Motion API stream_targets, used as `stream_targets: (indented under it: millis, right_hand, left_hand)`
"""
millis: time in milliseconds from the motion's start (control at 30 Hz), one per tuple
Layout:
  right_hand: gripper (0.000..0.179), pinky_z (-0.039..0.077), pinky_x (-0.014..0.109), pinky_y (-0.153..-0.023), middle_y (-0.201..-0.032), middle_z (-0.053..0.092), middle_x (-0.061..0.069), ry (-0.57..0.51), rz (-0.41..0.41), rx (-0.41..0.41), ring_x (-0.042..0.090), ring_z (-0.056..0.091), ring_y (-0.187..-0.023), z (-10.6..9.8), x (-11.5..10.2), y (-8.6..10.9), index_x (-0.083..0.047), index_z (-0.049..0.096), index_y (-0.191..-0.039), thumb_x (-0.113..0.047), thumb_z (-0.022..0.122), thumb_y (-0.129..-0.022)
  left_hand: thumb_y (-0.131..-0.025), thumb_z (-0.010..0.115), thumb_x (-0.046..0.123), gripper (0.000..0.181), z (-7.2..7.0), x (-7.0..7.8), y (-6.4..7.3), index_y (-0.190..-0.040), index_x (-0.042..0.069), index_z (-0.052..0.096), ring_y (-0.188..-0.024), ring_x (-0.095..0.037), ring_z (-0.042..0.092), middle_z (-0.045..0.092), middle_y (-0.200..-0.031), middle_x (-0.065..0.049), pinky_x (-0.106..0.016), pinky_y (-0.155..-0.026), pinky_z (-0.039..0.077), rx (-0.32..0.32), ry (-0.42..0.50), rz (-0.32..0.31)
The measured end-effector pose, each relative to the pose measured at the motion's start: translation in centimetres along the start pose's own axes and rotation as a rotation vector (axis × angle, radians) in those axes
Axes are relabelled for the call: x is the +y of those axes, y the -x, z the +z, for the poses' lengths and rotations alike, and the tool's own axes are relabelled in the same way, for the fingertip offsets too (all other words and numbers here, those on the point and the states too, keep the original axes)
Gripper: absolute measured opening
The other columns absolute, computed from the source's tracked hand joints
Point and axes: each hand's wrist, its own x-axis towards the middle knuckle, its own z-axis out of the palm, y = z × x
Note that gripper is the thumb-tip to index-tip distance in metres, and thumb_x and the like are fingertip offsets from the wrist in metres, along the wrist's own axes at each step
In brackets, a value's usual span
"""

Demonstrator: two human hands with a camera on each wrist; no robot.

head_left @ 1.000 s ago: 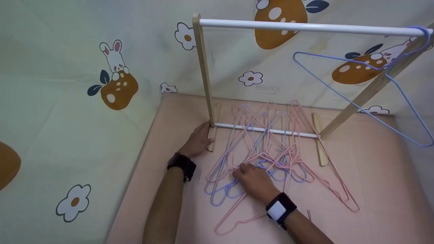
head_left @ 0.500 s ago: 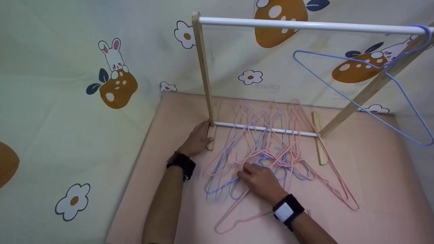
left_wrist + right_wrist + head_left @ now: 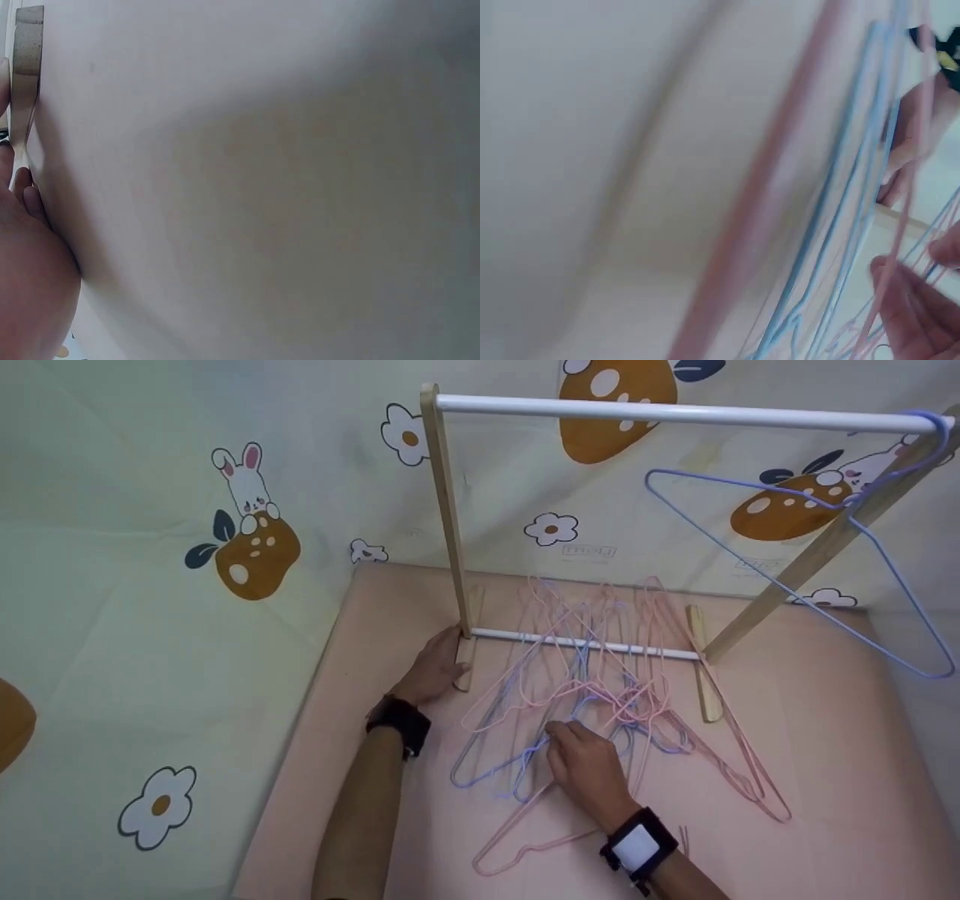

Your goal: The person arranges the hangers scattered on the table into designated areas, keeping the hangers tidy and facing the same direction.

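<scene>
My left hand (image 3: 429,667) grips the left wooden foot (image 3: 464,679) of a small clothes rack, thumb over its top and fingers along its far side. In the left wrist view part of this hand (image 3: 34,277) shows at the edge, beside the wood. My right hand (image 3: 589,765) pinches a blue wire hanger (image 3: 495,771) in the tangled pile before the rack. The right wrist view shows its thumb and fingers (image 3: 904,307) close together among pink and blue wires. A pink hanger (image 3: 514,820) lies partly under this hand.
A blue hanger (image 3: 780,584) hangs at the right end of the rack's white top rod (image 3: 675,412). Pink and blue hangers lean across the lower rod (image 3: 495,635). Patterned sheeting (image 3: 337,495) stands behind the pink surface (image 3: 825,750).
My right hand has moved slightly right, shifting the blue hangers with it. The left part of a pink hanger has moved up toward the rack. My left hand stays on the foot.
</scene>
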Motion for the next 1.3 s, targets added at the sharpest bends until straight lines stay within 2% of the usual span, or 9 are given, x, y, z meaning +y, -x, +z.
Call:
stream_targets:
  millis: [100, 267, 467, 600, 700, 833, 1000, 1133, 1300]
  right_hand:
    - [0.018, 0.063, 0.032, -0.069, -0.097, 0.077, 0.004, -0.12, 0.193, -0.008, 0.014, 0.074, -0.082, -0.1, -0.8, 0.0, -0.005, 0.078, -0.112, -0.005, 0.077, -0.094]
    - [0.028, 0.065, 0.033, -0.083, -0.105, 0.078, 0.004, -0.395, 0.471, -0.042, 0.018, 0.077, -0.095, -0.5, -1.6, -0.1, -0.002, 0.075, -0.119, -0.016, 0.084, -0.096]
    - [0.042, 0.062, 0.026, -0.079, -0.112, 0.074, 0.016, -0.683, 0.72, -0.036, 0.023, 0.078, -0.097, -0.7, -2.2, -0.5, 0.004, 0.067, -0.123, -0.016, 0.09, -0.094]
    - [0.042, 0.062, 0.026, -0.076, -0.117, 0.063, 0.021, -0.829, 0.862, 0.006, 0.021, 0.076, -0.093, -0.8, -2.6, -0.8, 0.005, 0.058, -0.123, -0.007, 0.086, -0.094]
    - [0.045, 0.065, 0.03, -0.077, -0.115, 0.052, 0.018, -0.995, 0.951, 0.064, 0.02, 0.074, -0.088, -0.8, -2.9, -1.0, 0.003, 0.045, -0.122, 0.006, 0.08, -0.094]
    - [0.058, 0.066, 0.031, -0.076, -0.105, 0.053, 0.011, -1.191, 1.067, 0.141, 0.02, 0.074, -0.082, -1.1, -2.9, -1.2, -0.003, 0.031, -0.129, 0.017, 0.072, -0.093]
    - [0.058, 0.064, 0.026, -0.077, -0.098, 0.067, 0.007, -1.248, 1.145, 0.101, 0.017, 0.075, -0.086, -2.1, -3.1, -1.3, 0.005, 0.032, -0.148, 0.01, 0.065, -0.101]
    - [0.043, 0.058, 0.024, -0.075, -0.104, 0.072, 0.011, -1.229, 1.117, 0.035, 0.016, 0.069, -0.087, -2.6, -3.1, -1.4, 0.009, 0.04, -0.146, 0.002, 0.057, -0.107]
    - [0.037, 0.05, 0.024, -0.069, -0.101, 0.064, 0.008, -1.176, 1.068, 0.007, 0.014, 0.062, -0.08, -2.7, -3.0, -1.1, 0.006, 0.039, -0.145, 0.0, 0.05, -0.11]
  left_hand:
    - [-0.114, 0.059, 0.028, 0.082, -0.1, 0.1, 0.0, -0.178, 0.009, 0.011, -0.168, -0.036, 0.006, 0.013, -0.183, -0.018, -0.052, -0.134, 0.01, -0.006, -0.005, -0.01]
    - [-0.115, 0.059, 0.029, 0.081, -0.1, 0.2, -0.1, -0.178, 0.01, 0.012, -0.169, -0.034, 0.007, 0.014, -0.183, -0.017, -0.05, -0.135, 0.01, -0.007, -0.018, -0.017]
    - [-0.115, 0.059, 0.03, 0.081, -0.2, 0.5, 0.0, -0.178, 0.01, 0.011, -0.169, -0.034, 0.006, 0.013, -0.183, -0.017, -0.05, -0.135, 0.01, -0.008, -0.016, -0.019]
    - [-0.115, 0.058, 0.029, 0.081, -0.2, 0.5, 0.0, -0.178, 0.008, 0.011, -0.169, -0.035, 0.007, 0.013, -0.183, -0.018, -0.051, -0.135, 0.01, -0.006, -0.026, -0.011]
    - [-0.114, 0.058, 0.028, 0.081, -0.1, 0.5, 0.0, -0.177, 0.006, 0.013, -0.168, -0.037, 0.007, 0.014, -0.182, -0.02, -0.052, -0.134, 0.01, 0.002, -0.023, -0.003]
    - [-0.113, 0.059, 0.029, 0.082, 0.0, 0.3, -0.1, -0.177, 0.006, 0.014, -0.168, -0.039, 0.007, 0.014, -0.182, -0.021, -0.055, -0.134, 0.01, 0.009, 0.0, -0.004]
    - [-0.114, 0.058, 0.03, 0.081, 0.0, 0.2, 0.0, -0.177, 0.008, 0.013, -0.168, -0.039, 0.007, 0.013, -0.182, -0.02, -0.056, -0.134, 0.01, 0.008, 0.015, -0.005]
    - [-0.116, 0.057, 0.03, 0.081, -0.1, 0.2, 0.0, -0.178, 0.011, 0.009, -0.169, -0.034, 0.005, 0.011, -0.183, -0.016, -0.052, -0.134, 0.009, -0.009, -0.012, -0.01]
    - [-0.116, 0.056, 0.031, 0.081, -0.1, 0.4, 0.1, -0.178, 0.012, 0.007, -0.169, -0.033, 0.003, 0.01, -0.184, -0.014, -0.051, -0.135, 0.008, -0.023, -0.035, -0.023]
